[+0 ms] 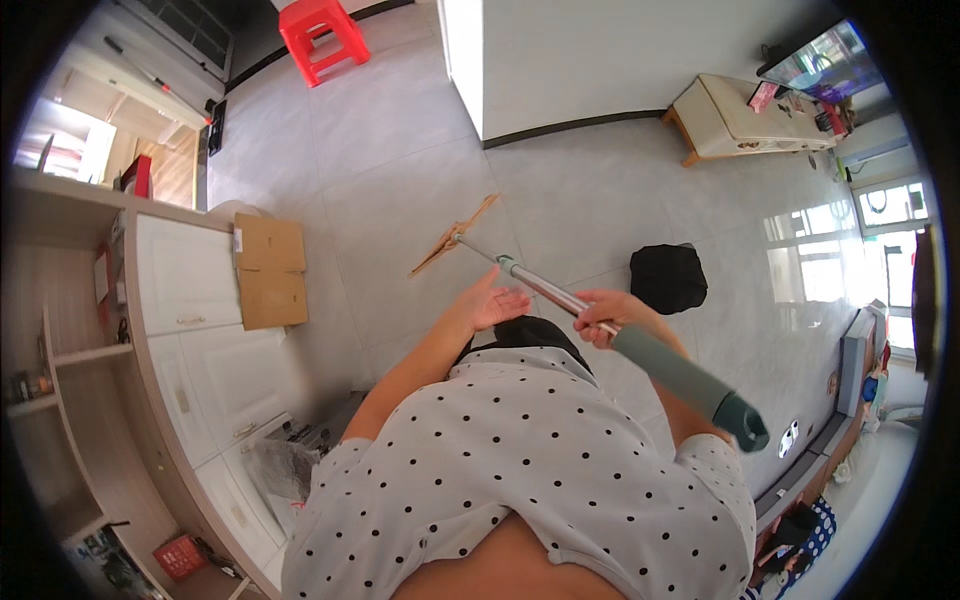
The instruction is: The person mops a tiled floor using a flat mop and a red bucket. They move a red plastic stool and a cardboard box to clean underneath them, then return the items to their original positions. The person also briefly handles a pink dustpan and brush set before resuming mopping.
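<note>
A long-handled floor mop (552, 290) slants across in front of me, with a silver pole, a green joint and a thick grey-green grip at its upper end. Wrapped around the pole just below that grip is my right hand (600, 318). My left hand (497, 303) hovers beside the pole near the green joint, palm up and fingers extended, holding nothing. At the pole's far end, the narrow tan-brown mop head (450, 240) rests on the grey tiled floor (400, 150).
White cabinets (190, 275) with a flattened cardboard box (270, 272) line the left. A black covered object (668, 279) sits on the floor to the right. Farther off are a red stool (323, 38), a wall corner (484, 135) and a cream TV stand (745, 120).
</note>
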The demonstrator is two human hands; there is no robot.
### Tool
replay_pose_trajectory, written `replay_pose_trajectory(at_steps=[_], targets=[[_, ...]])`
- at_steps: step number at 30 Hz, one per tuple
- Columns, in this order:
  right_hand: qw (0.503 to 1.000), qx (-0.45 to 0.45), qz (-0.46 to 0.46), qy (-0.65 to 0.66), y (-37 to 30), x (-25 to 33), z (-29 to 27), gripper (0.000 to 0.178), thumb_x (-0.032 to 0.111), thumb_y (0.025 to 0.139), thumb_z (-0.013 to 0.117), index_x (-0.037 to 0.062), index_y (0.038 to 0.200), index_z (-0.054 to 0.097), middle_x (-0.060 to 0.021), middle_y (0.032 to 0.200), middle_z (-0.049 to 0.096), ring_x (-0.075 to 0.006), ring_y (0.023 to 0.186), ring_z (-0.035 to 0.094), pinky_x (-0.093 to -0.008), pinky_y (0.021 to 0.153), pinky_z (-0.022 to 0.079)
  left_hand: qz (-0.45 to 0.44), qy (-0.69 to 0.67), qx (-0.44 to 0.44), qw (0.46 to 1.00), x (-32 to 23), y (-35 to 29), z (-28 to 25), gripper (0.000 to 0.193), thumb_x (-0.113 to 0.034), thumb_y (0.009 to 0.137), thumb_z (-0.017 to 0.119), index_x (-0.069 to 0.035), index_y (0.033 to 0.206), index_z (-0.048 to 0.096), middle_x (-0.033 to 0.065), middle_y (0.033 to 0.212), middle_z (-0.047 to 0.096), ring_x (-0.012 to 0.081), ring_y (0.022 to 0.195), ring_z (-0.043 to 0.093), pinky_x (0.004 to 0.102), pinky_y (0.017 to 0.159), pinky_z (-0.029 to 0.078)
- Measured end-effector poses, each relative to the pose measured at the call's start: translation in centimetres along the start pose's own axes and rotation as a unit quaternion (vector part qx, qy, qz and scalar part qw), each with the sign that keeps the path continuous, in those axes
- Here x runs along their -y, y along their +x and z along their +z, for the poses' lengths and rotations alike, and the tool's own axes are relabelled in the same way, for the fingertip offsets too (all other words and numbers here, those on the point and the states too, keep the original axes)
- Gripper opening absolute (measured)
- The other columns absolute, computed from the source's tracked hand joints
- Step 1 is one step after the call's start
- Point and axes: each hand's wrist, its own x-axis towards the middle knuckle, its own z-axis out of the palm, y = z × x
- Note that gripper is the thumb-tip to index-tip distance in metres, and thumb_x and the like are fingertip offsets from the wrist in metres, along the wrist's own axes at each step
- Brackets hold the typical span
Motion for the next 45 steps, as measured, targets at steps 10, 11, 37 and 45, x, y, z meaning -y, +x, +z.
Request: replay_pose_trajectory(at_steps=[10,11,37,45], targets=[[0.998,-0.038,0.009,0.043,2.0,8.9,-5.6,0.059,0.001,0.075,0.052,0.0047,0.126,0.023,-0.0089,0.066,0.050,-0.0112,0.048,0.046,-0.0214,0.041,0.039,0.132,-0.016,-0.071,0.989,-5.8,19.3,8.0,0.019,-0.017,0.084,0.045,-0.004,0.072,0.037,0.0062,0.061,0.040,0.0163,0.053,0.041,0.0312,0.051,0.040],[0.991,-0.041,0.054,0.115,2.7,9.5,-6.4,0.057,0.002,0.076,0.052,0.0058,0.126,0.024,-0.0083,0.065,0.049,-0.0100,0.047,0.045,-0.0201,0.040,0.038,0.143,0.022,-0.087,0.986,-6.4,20.2,8.6,0.019,-0.016,0.084,0.044,-0.005,0.071,0.036,0.0053,0.059,0.038,0.0146,0.049,0.038,0.0297,0.048,0.039],[0.966,-0.003,0.056,0.251,13.2,21.9,-13.0,0.015,0.005,0.081,0.047,0.0098,0.094,0.043,-0.0009,0.061,0.040,-0.0041,0.043,0.035,-0.0152,0.033,0.027,0.064,0.048,-0.204,0.976,-19.5,28.8,20.0,0.014,-0.006,0.076,0.044,-0.004,0.066,0.035,0.0063,0.056,0.035,0.0153,0.042,0.034,0.0266,0.039,0.033],[0.961,-0.050,0.026,0.272,11.1,23.8,-12.3,0.011,0.004,0.079,0.048,0.0057,0.086,0.040,-0.0029,0.061,0.040,-0.0063,0.044,0.036,-0.0180,0.034,0.028,0.036,0.060,-0.225,0.972,-18.7,29.6,23.4,0.013,-0.005,0.076,0.046,-0.005,0.067,0.036,0.0055,0.057,0.036,0.0134,0.044,0.034,0.0249,0.039,0.034]])
